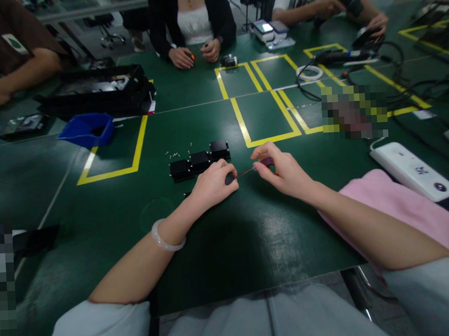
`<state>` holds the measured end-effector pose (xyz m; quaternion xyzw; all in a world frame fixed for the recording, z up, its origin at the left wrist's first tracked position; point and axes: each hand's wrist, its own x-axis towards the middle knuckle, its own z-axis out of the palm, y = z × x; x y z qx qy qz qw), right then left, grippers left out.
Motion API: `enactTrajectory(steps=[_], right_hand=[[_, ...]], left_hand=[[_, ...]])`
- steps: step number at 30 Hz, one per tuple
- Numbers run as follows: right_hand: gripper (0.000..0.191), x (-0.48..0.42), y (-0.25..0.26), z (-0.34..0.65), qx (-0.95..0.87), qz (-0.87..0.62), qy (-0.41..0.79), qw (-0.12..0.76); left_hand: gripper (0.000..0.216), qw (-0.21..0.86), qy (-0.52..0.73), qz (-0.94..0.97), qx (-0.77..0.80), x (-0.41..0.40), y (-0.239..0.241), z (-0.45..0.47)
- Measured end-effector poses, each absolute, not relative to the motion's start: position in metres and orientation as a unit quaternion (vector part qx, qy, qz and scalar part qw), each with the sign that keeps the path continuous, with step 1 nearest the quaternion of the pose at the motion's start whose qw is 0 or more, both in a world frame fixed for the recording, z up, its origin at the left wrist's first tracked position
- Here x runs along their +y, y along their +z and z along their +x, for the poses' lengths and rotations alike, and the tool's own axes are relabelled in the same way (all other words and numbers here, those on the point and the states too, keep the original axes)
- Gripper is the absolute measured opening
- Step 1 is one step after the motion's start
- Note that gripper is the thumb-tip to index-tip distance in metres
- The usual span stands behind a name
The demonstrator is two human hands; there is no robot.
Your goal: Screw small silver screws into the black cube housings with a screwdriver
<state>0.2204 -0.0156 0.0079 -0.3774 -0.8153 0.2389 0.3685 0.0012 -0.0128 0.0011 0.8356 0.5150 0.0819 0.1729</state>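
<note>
My right hand [279, 170] is closed around the dark handle of a screwdriver [245, 172]. Its thin shaft points left, with the tip at a small black part [230, 178] pinched by my left hand [217, 182]. Just beyond my left hand stand three black blocks [199, 160] in a slanting row, with small bright screws along their sides. Several loose screws [174, 155] lie behind them on the green table [250, 237]. Another dark piece [187, 194] shows partly beside my left wrist; the rest of it is hidden.
Left of the blocks are a blue bin [89, 129] and a large black housing [96, 89]. A white power strip [415, 170] and pink cloth [396, 209] lie right, near dark cables [399, 53]. Co-workers' hands [183, 57] rest across the table.
</note>
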Motion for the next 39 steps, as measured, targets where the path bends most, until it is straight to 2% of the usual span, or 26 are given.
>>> enactTrajectory(steps=[7, 10, 14, 20, 23, 26, 36, 39], right_hand=[[0.014, -0.0156, 0.0132, 0.2212, -0.824, -0.385, 0.248, 0.335], [0.010, -0.0171, 0.0128, 0.2201, -0.821, -0.384, 0.247, 0.342], [0.016, -0.0182, 0.0108, 0.2192, -0.819, -0.382, 0.244, 0.353], [0.015, -0.0171, 0.0111, 0.2205, -0.817, -0.401, 0.242, 0.337], [0.010, -0.0171, 0.0093, 0.2199, -0.813, -0.403, 0.229, 0.353], [0.014, -0.0169, 0.0080, 0.2192, -0.809, -0.406, 0.223, 0.362], [0.009, -0.0170, 0.0098, 0.2204, -0.812, -0.409, 0.227, 0.350], [0.014, -0.0169, 0.0078, 0.2192, -0.810, -0.401, 0.230, 0.360]], left_hand=[[0.022, 0.173, 0.082, 0.835, 0.516, -0.0130, 0.0012, 0.0007], [0.021, 0.167, 0.088, 0.837, 0.513, -0.0130, -0.0006, 0.0006], [0.021, 0.169, 0.085, 0.836, 0.515, -0.0137, -0.0001, 0.0016], [0.021, 0.170, 0.081, 0.836, 0.516, -0.0146, 0.0019, 0.0022], [0.021, 0.170, 0.083, 0.835, 0.516, -0.0145, 0.0008, 0.0018], [0.021, 0.170, 0.083, 0.837, 0.513, -0.0140, 0.0000, 0.0014], [0.021, 0.170, 0.082, 0.837, 0.514, -0.0135, 0.0011, 0.0008], [0.021, 0.169, 0.082, 0.836, 0.516, -0.0138, 0.0009, 0.0011]])
